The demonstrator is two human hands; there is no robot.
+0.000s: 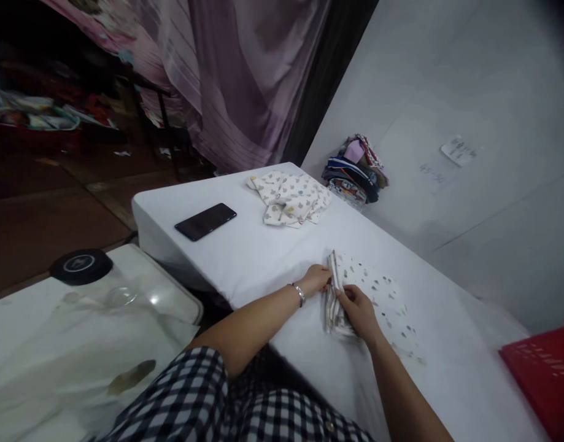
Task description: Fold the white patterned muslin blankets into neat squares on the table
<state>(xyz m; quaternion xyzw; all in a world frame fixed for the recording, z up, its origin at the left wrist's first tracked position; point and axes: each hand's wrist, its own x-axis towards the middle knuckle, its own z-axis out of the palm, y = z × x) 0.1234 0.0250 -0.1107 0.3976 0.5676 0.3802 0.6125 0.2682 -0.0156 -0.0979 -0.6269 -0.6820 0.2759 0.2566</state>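
Observation:
A white cloth with dark spots [388, 298] lies on the white-covered table, its near end gathered into several folded layers. My left hand [316, 280], with a silver bracelet on the wrist, grips the folded edge from the left, its fingers curled and partly hidden behind the layers. Lower down the same edge, my right hand [359, 311] pinches the layers between thumb and fingers. Farther back on the table, a second cloth item [291, 195], cream with a small grey and yellow print, rests crumpled and apart from both hands.
A black phone [205, 221] lies on the white table [263, 261]. At the wall is a pile of folded clothes [353, 172]. A red object [546, 371] sits at the right edge. To the left, a black round item [81, 266] rests on a pale surface; a purple curtain [258, 80] hangs behind.

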